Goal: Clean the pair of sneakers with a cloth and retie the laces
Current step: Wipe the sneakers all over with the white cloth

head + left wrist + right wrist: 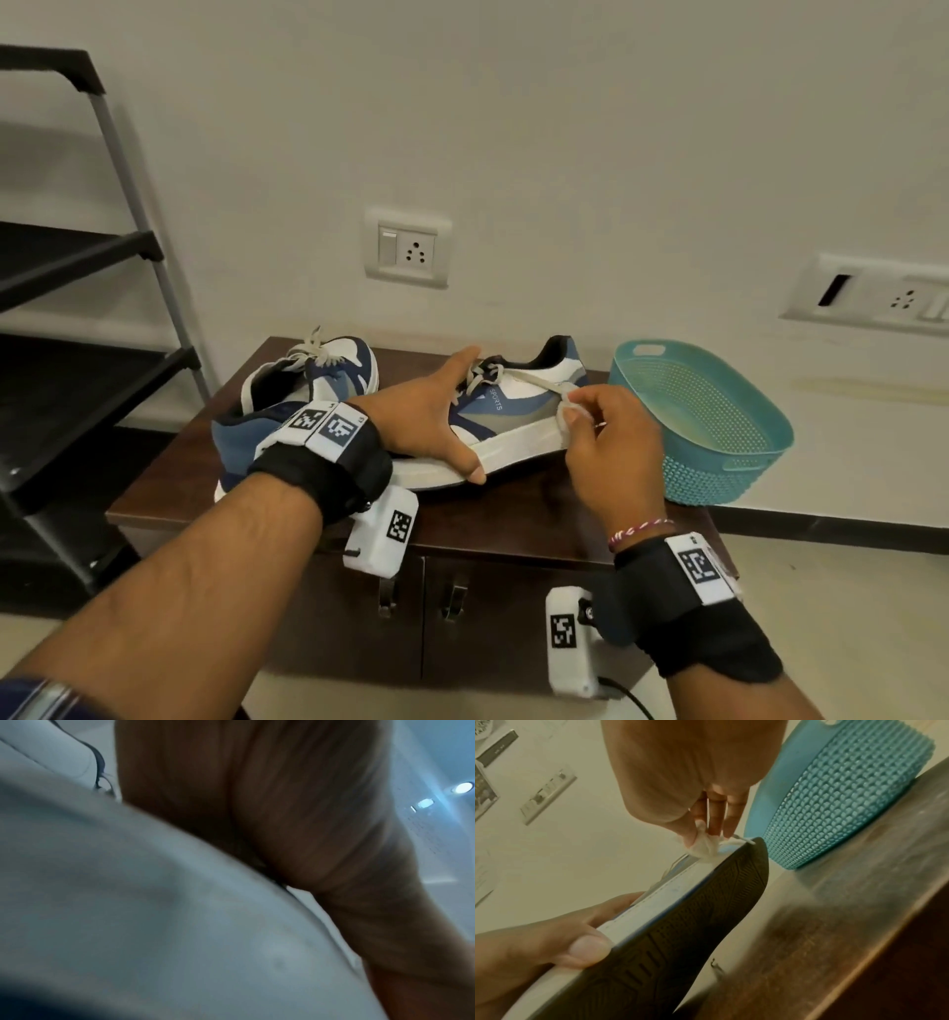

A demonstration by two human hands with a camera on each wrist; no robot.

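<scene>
Teal basket (719, 411) beside held sneaker (513, 411); cloth perhaps hidden.

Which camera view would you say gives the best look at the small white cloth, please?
The right wrist view: the white cloth shows close up, pinched by the right hand against the sneaker's sole edge. The head view shows only a sliver of it past the fingers; the left wrist view shows none.

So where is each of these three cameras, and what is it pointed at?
Head: on the head, looking down at both hands, two sneakers and a teal basket.
Left wrist: pressed close; blurred left palm against a pale surface.
Right wrist: low, looking up; right fingers pinch a white cloth.
Head and right wrist share sneaker and basket.
</scene>
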